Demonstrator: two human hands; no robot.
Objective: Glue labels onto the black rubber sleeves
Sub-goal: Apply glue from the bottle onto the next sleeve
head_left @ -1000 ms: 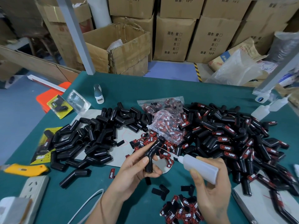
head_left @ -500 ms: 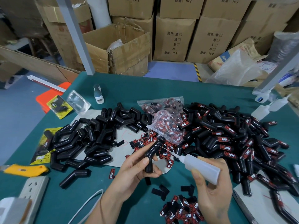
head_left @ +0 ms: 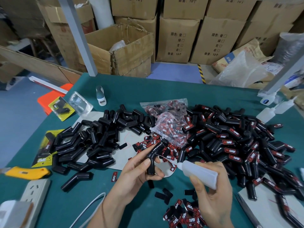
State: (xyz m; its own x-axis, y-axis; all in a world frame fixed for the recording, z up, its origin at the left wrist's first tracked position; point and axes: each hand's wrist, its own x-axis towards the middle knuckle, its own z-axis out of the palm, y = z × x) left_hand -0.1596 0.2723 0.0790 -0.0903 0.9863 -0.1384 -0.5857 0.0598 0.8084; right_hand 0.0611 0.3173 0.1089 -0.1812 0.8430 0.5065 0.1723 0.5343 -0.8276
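Black sleeve: left hand; glue bottle: right hand

A green-topped worktable stands on a blue floor before stacked cardboard cartons printed with Chinese characters. An open carton sits behind a grey post; black-and-yellow hazard tape marks the floor.

Lighting even, diffuse, moderately bright, shadows soft; wide-angle bending at edges; motion blur on yellow knife and power strip at lower left; centre sharp.
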